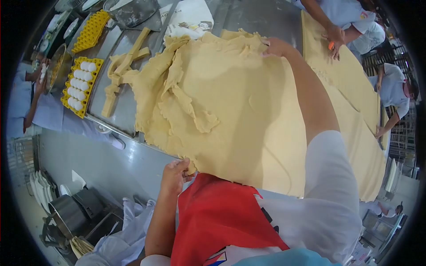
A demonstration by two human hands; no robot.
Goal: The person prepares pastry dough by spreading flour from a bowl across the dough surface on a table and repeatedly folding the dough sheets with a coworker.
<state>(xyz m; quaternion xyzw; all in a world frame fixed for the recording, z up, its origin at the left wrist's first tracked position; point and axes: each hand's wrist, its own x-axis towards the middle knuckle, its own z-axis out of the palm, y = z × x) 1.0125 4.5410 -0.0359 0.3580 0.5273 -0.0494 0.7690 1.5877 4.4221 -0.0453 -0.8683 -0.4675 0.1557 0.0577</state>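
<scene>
A wide sheet of pale yellow dough covers the middle of the metal table, with ragged, folded edges on its left side. At the near left edge of the sheet, my left hand pinches the dough's rim between thumb and fingers. My right arm stretches across the sheet, and my right hand is at its far edge, its fingers curled on the dough there. Loose strips of dough lie to the left of the sheet.
A yellow tray of white eggs, an empty yellow tray and a metal bowl are at the left, near a person's hands. Another dough sheet lies right, where two people work. Pots stand lower left.
</scene>
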